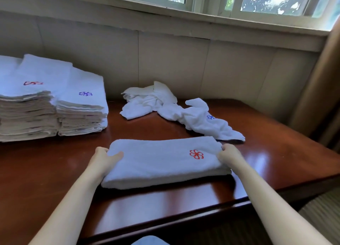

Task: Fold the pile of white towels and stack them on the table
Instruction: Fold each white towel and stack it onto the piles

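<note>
1. The folded towel [161,162], red emblem up, is lying on the table [55,180] near its front edge.
2. The left hand [104,158] is gripping the towel's left end, thumb on top and fingers tucked beneath.
3. The right hand [228,155] is holding the right end. Its fingers appear curled round the edge, though they are partly hidden.
4. The loose towels [174,108] are lying crumpled just beyond.
5. Two stacks [46,106] are standing side by side at far left, touching.
</note>
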